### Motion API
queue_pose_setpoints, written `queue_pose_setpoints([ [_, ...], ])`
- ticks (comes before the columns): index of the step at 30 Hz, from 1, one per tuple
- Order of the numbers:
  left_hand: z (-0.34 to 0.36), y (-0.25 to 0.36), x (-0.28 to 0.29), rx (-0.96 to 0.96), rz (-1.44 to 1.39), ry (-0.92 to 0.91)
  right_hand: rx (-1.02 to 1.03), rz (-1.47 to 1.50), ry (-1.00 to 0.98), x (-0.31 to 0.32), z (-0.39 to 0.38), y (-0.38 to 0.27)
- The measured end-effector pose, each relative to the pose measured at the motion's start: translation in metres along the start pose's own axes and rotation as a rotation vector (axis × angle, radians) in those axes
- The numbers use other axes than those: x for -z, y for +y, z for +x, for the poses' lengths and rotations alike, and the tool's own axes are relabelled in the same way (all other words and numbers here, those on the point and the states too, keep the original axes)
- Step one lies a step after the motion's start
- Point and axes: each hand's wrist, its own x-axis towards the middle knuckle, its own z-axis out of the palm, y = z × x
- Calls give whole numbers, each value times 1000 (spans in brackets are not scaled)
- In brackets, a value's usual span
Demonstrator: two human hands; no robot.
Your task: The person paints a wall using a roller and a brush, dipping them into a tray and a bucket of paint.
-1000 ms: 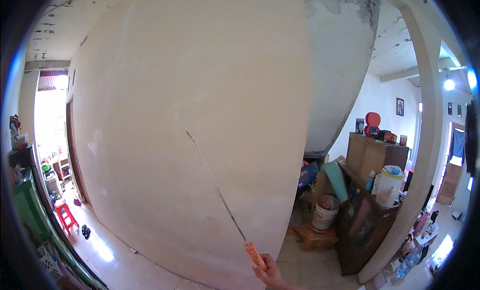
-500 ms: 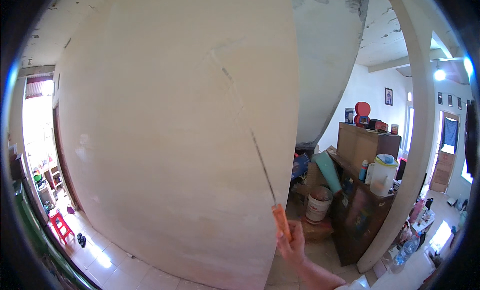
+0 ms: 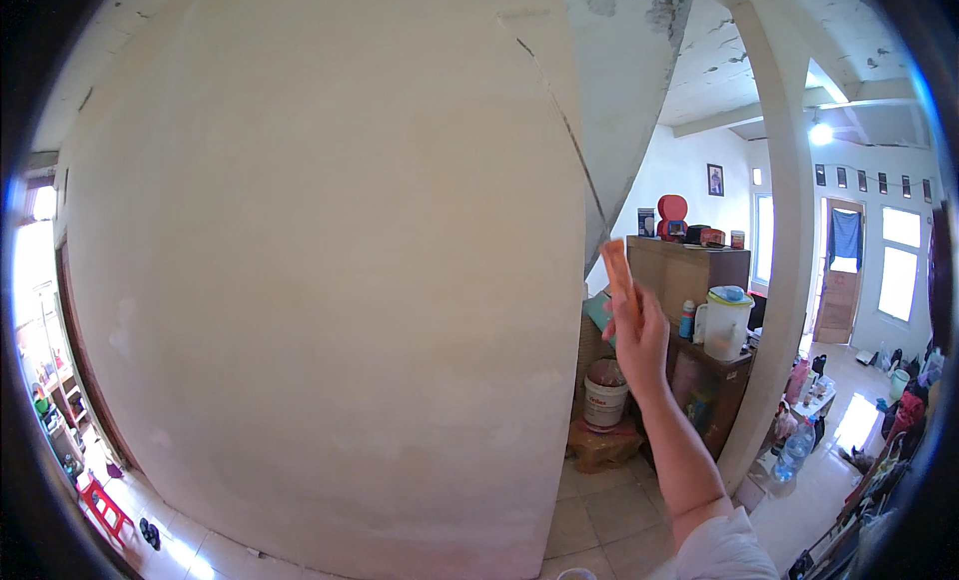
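Note:
My right hand (image 3: 636,336) is raised in front of a tall cream wall (image 3: 320,280) and grips the orange handle (image 3: 619,270) of a long thin tool. Its slim metal blade (image 3: 559,120) runs up and to the left, ending in a flat tip near the top corner of the wall. The blade lies along the wall's right edge; I cannot tell if it touches. My forearm rises from the lower right, with a white sleeve (image 3: 724,550) at the bottom. My left hand is out of sight.
A wooden cabinet (image 3: 689,280) stands behind my hand with a white jug (image 3: 725,322) and red items on top. A white bucket (image 3: 604,395) sits on a low stool. A pillar (image 3: 784,280) rises right. Bottles and clutter lie on the tiled floor.
My right hand has risen from the bottom of the view to mid height and moved right. The tool's tip swept up and right across the wall to its top right corner.

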Motion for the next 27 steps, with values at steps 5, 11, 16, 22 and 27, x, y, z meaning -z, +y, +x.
queue_pose_setpoints([
  [5,21,-28,-3,-97,227,-40,99,-187,37,-17,61,-20],
  [11,24,-57,-1,-157,456,-50,191,-292,123,-39,122,-37],
  [16,19,-76,-7,-199,621,-49,176,-279,119,-45,155,-62],
  [22,16,-94,-18,-244,774,-40,120,-147,112,-44,196,-59],
  [27,13,-102,-21,-211,814,-29,77,-111,84,-44,205,-67],
])
